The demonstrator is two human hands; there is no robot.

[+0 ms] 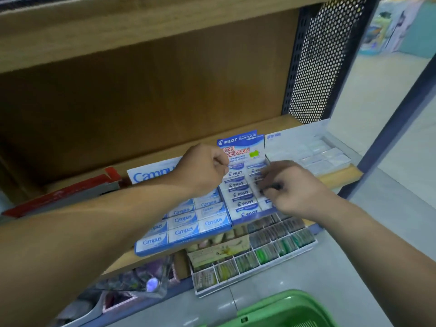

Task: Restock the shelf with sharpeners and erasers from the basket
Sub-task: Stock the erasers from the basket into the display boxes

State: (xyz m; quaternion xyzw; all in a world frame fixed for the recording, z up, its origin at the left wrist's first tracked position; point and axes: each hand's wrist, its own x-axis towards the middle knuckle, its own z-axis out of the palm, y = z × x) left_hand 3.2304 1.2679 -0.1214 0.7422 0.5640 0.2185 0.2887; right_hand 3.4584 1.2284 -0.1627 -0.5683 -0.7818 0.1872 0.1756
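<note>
Head view shows the right hand (292,190) with its fingers curled down into the right column of a Pilot display box (243,197), thumb and fingertips pinching a dark-sleeved eraser (271,186), though blur softens the grip. Just beside it, the left hand (203,171) hangs over the box's left edge as a closed fist, and I cannot tell whether anything is inside it. Rows of Pilot erasers fill the box's left column in front of both hands. A Campus eraser box (188,227) sits touching its left side, and a tray of white erasers (323,156) lies to its right. All three rest on a wooden shelf (339,175) with a perforated metal panel (313,55) at its end. Below it stands a divided tray (271,251) of small coloured items, and the green basket (271,303) sits on the pale tiled floor nearest me.
</note>
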